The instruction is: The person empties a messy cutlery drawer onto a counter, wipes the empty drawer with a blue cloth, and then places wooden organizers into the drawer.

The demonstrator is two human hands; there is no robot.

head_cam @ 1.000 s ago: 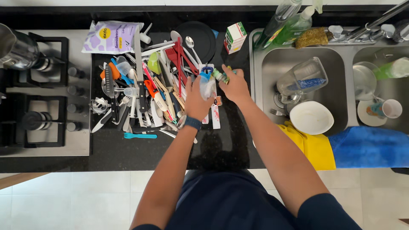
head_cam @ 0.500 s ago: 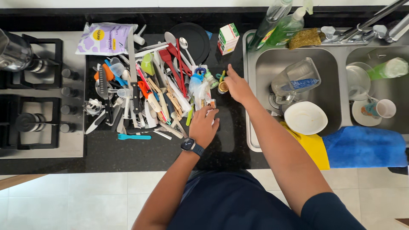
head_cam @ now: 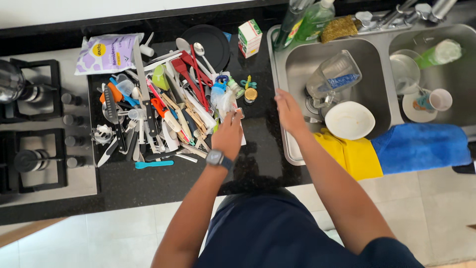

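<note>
My left hand (head_cam: 229, 133), with a dark watch at the wrist, lies over the right edge of a big pile of kitchen utensils (head_cam: 163, 111) on the black counter (head_cam: 188, 183). Its fingertips touch a small white packet (head_cam: 238, 112) beside a clear bag with a blue clip (head_cam: 221, 92). Whether the fingers grip the packet is hidden. My right hand (head_cam: 289, 111) hovers flat and empty at the left rim of the steel sink (head_cam: 279, 64). A small gold-capped bottle (head_cam: 251, 94) stands between the pile and that hand.
A black plate (head_cam: 213, 42), a small carton (head_cam: 249, 35) and a purple pouch (head_cam: 106, 52) sit at the back. The sink holds a glass jar (head_cam: 333, 74) and a white bowl (head_cam: 349, 120). A yellow glove (head_cam: 352, 156) and a blue towel (head_cam: 421, 146) hang over its front. Gas stove (head_cam: 34, 129) at left.
My left hand slid up from the bare counter onto the pile's edge. My right hand pulled back from the small bottle toward the sink rim. The view shifted slightly.
</note>
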